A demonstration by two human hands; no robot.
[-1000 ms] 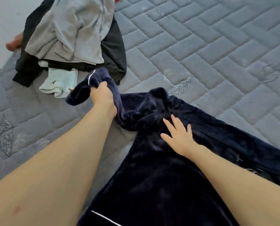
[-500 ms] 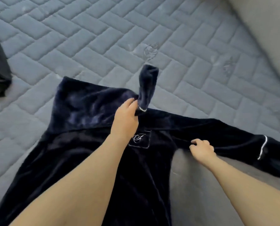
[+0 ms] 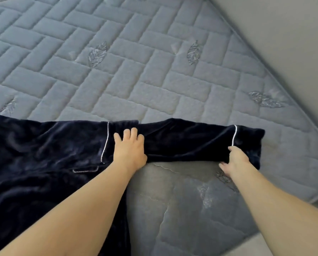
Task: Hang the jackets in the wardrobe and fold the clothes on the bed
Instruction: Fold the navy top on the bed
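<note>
Folding barely begun: navy garment [image 3: 43,154] lies spread on the bed [image 3: 117,74], left hand [image 3: 129,146] pressing flat-fingered, right hand [image 3: 236,159] pinching its outstretched sleeve [image 3: 191,141]; folds remain.

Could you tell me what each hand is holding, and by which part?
Right hand pinches the navy robe near its sleeve cuff; left hand only presses flat.

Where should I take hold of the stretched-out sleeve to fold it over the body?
Probably at the cuff end of the sleeve, beside the white piping, coming from the near edge where the right hand is. It lies flat and extended, so that free end lifts easily.
</note>
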